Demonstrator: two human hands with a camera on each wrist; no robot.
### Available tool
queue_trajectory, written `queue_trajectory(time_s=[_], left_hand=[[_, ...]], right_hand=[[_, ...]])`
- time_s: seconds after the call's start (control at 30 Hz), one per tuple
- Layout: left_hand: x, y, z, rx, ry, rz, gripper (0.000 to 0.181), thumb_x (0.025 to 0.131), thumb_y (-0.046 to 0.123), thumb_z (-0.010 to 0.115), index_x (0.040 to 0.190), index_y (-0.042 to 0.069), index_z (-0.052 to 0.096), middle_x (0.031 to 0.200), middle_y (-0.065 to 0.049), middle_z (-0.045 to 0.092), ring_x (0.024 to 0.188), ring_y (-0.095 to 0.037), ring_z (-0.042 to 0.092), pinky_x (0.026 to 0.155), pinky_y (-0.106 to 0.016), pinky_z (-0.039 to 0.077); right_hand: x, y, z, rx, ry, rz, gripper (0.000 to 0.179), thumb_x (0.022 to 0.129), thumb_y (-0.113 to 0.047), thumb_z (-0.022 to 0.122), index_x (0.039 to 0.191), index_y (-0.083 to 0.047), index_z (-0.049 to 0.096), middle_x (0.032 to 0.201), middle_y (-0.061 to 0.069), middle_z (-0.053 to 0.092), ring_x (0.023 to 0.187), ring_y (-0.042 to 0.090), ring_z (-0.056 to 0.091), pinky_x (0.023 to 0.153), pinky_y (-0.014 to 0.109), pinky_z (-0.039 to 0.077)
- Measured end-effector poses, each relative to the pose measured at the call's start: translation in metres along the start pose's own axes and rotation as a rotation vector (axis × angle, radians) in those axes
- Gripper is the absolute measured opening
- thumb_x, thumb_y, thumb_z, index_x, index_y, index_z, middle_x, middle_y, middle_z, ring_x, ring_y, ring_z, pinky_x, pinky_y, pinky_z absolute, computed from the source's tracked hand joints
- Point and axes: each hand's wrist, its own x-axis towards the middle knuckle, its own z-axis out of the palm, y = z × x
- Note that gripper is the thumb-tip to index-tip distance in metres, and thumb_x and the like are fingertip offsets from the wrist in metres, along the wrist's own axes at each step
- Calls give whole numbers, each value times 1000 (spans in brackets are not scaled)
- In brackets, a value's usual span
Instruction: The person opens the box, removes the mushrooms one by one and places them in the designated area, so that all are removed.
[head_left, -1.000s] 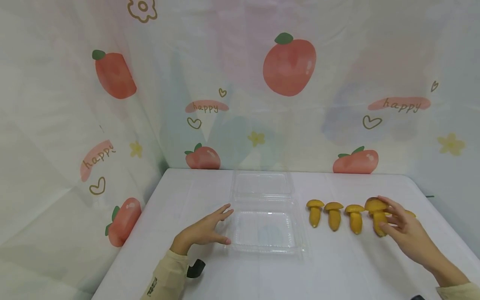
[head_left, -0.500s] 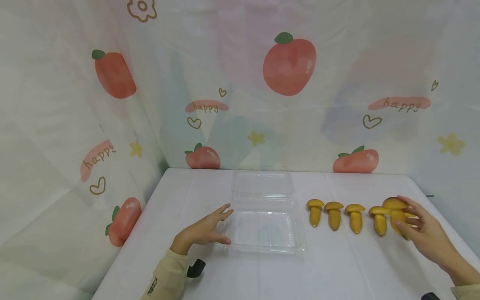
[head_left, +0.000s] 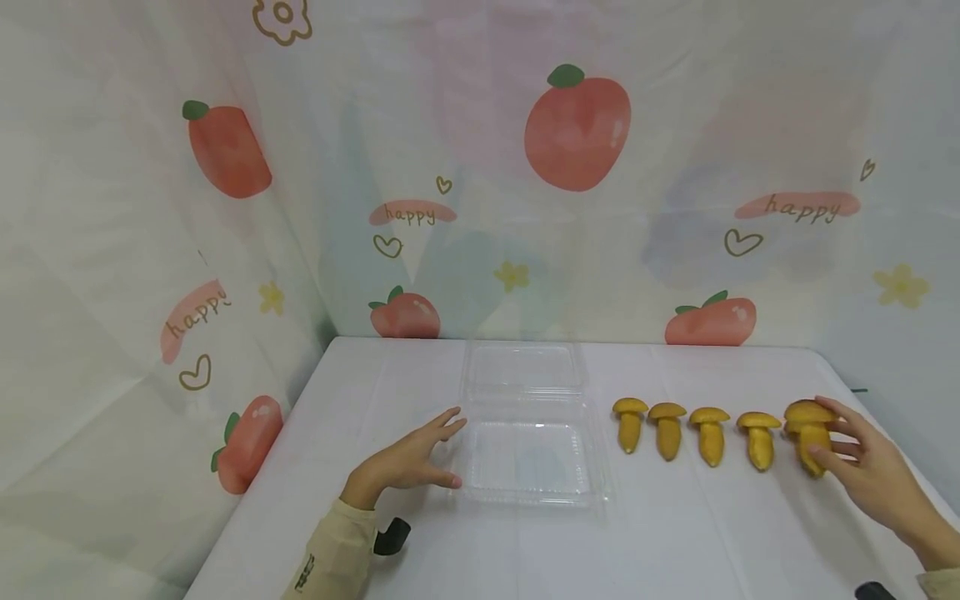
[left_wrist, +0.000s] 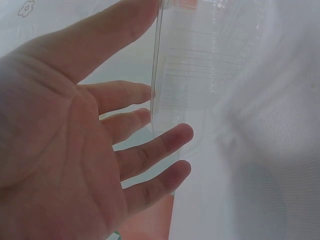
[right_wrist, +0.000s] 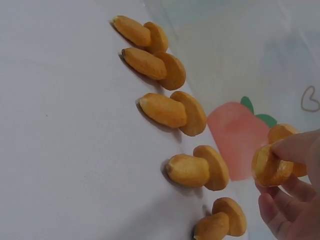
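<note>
My right hand [head_left: 870,471] pinches a yellow-brown mushroom [head_left: 812,442] by its side, thumb on one side and fingers on the other. In the right wrist view this held mushroom [right_wrist: 267,167] is off the table, above the near end of a row of similar mushrooms. The nearest one in the row [right_wrist: 212,227] is mostly hidden behind it in the head view. A clear plastic clamshell box [head_left: 528,492] lies with its lid [head_left: 525,367] folded back. My left hand [head_left: 405,458] is at the box's left edge, fingers spread and straight; the left wrist view shows the fingers close to the clear wall [left_wrist: 156,70].
Several other mushrooms [head_left: 710,437] lie in a row to the right of the box, caps toward the back. A white cloth covers the table [head_left: 525,558]. A printed fabric backdrop [head_left: 480,275] stands along the back and left sides.
My right hand has carried the held mushroom to the right along the row, uncovering the one it had been in front of. The left hand and the box have stayed put.
</note>
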Motion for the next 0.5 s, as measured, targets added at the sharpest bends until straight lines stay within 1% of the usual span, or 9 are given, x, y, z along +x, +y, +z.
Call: queue_trajectory(time_s=[0.1, 0.13, 0.17, 0.23, 0.27, 0.3, 0.33, 0.4, 0.5], left_hand=[[-1, 1, 0, 4, -1, 4, 94, 85, 28, 82, 159, 3, 29, 171, -15, 14, 152, -40, 31, 119, -62, 31], [0, 1, 0, 6, -1, 4, 94, 85, 28, 82, 159, 3, 29, 171, -15, 14, 151, -40, 32, 119, -62, 32], [-1, 1, 0, 9, 0, 5, 94, 85, 28, 83, 159, 3, 29, 171, -15, 14, 151, -40, 32, 119, -62, 32], [0, 1, 0, 10, 0, 4, 94, 85, 28, 83, 159, 4, 29, 171, -15, 14, 151, -40, 32, 119, -61, 32], [0, 1, 0, 10, 1, 3, 94, 85, 28, 83, 159, 4, 29, 171, -14, 14, 151, -40, 32, 119, -61, 32], [0, 1, 0, 8, 1, 2, 94, 85, 27, 83, 159, 4, 30, 171, -14, 14, 151, -39, 32, 119, -61, 32], [0, 1, 0, 6, 0, 1, 94, 85, 27, 83, 159, 4, 30, 171, -14, 14, 152, -39, 32, 119, -61, 32], [0, 0, 0, 4, -1, 1, 94, 85, 27, 83, 159, 4, 30, 171, -14, 14, 152, -39, 32, 119, -61, 31], [0, 0, 0, 4, -1, 3, 94, 85, 27, 83, 159, 4, 29, 171, -14, 14, 151, -40, 33, 119, -61, 32]], right_hand=[[1, 5, -3, -22, 0, 2, 74, 96, 2, 64, 160, -9, 28, 117, -43, 28, 92, -30, 36, 63, 2, 44], [2, 6, -4, -27, -1, 6, 74, 96, 2, 64, 159, -5, 27, 120, -36, 36, 91, -30, 35, 62, 2, 44], [2, 8, -5, -32, -7, 18, 74, 96, 2, 63, 159, -3, 26, 125, -25, 44, 90, -30, 35, 62, 2, 44], [2, 11, -7, -58, -5, 40, 74, 97, -1, 64, 160, -3, 24, 123, -4, 50, 89, -30, 34, 61, 3, 44], [2, 12, -8, -64, -6, 49, 74, 97, -2, 64, 159, -2, 24, 124, 10, 51, 89, -31, 33, 60, 3, 44], [2, 14, -8, -67, -1, 54, 74, 97, -2, 64, 159, -1, 24, 125, 9, 51, 89, -31, 32, 60, 2, 43], [2, 16, -8, -69, 2, 61, 74, 97, -3, 64, 159, -1, 24, 126, 5, 51, 89, -32, 30, 61, 2, 43], [1, 19, -10, -64, 15, 65, 74, 97, -4, 64, 160, -3, 25, 121, -19, 45, 90, -32, 30, 61, 1, 43], [1, 23, -12, -61, 14, 82, 75, 98, -3, 63, 161, -5, 23, 127, -11, 50, 89, -33, 28, 60, 1, 43]])
